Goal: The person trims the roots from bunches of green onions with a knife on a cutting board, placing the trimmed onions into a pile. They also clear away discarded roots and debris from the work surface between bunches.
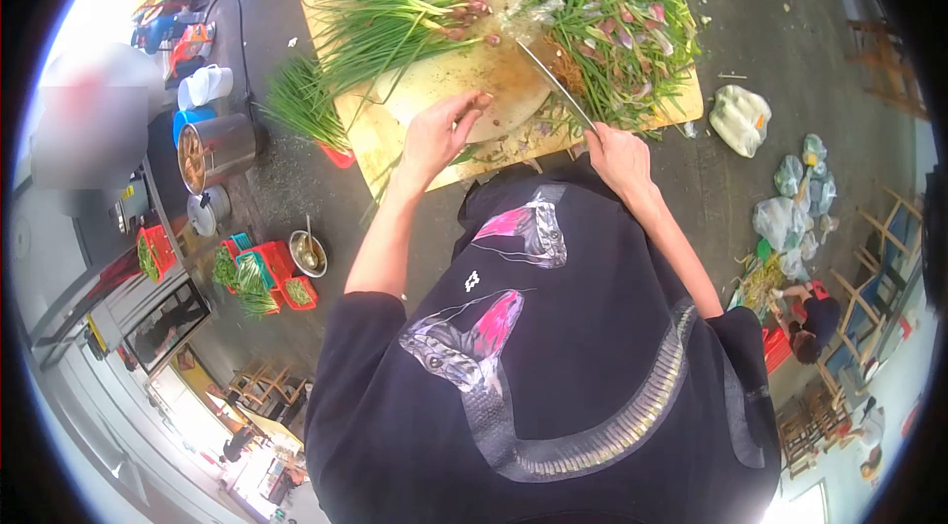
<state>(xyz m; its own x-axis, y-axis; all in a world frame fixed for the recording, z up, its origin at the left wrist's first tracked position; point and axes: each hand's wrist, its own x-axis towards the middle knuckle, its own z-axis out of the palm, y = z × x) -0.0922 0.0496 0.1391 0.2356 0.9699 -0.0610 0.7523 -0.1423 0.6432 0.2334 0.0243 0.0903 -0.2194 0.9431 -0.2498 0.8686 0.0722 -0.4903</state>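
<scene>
My right hand [622, 163] grips the handle of a knife [556, 82], its long thin blade slanting up and left over a round, stained chopping board [420, 101]. Over the board's near left part is my left hand [437, 136], fingers curled together; what they hold, if anything, is too small to make out. Just beyond it lies a bunch of spring onions [395, 35], with long green tops to the left and reddish bulbs towards the knife tip. A heap of onion trimmings [627, 35], leaves and reddish skins mixed, covers the right side.
The board rests on a yellow tabletop [360, 144]. More spring onions [301, 104] hang at its left edge. On the floor stand a large metal pot [232, 144], red baskets [276, 262] of greens and a metal bowl [308, 254]. Plastic bags [780, 218] and another person [818, 322] are at right.
</scene>
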